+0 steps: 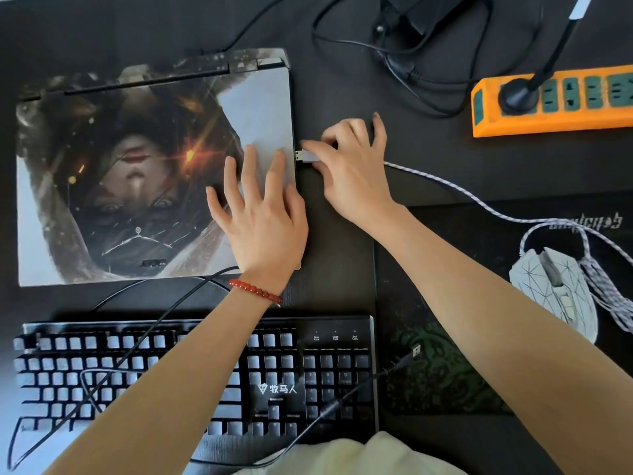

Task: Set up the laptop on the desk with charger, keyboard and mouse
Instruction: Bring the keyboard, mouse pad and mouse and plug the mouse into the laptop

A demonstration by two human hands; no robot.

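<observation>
A: What is the biggest thing here?

B: The desk (342, 97). It is dark and flat. There is bare room between the laptop and the cords at the top right.

A: And the laptop?

B: One laptop (137, 166), shut, lies flat at the left. Its lid has a smooth picture skin. Its right edge is free, with a bare strip of desk beside it.

A: How many keyboards?

B: One keyboard (308, 365), black with pale square keys. It sits just below the laptop, near the front edge. A thin black cable (359, 382) runs over it, and its plug lies loose on the mouse pad (428, 303).

A: What is on the pad?

B: One white mouse (555, 293) with sharp, flat faces. Its braided white cord (462, 190) curls beside it and runs to the right hand.

A: What else?

B: One orange power strip (548, 121) at the top right, with a round black plug in it. A black charger (411, 12) sits at the top with looped cords.

A: What do the hands do?

B: The left hand (263, 221) lies flat and spread on the lid, holding nothing. It wears a red bead bracelet (255, 291). The right hand (349, 166) pinches the mouse plug (306, 156), whose metal tip is right at the laptop's right edge.
</observation>
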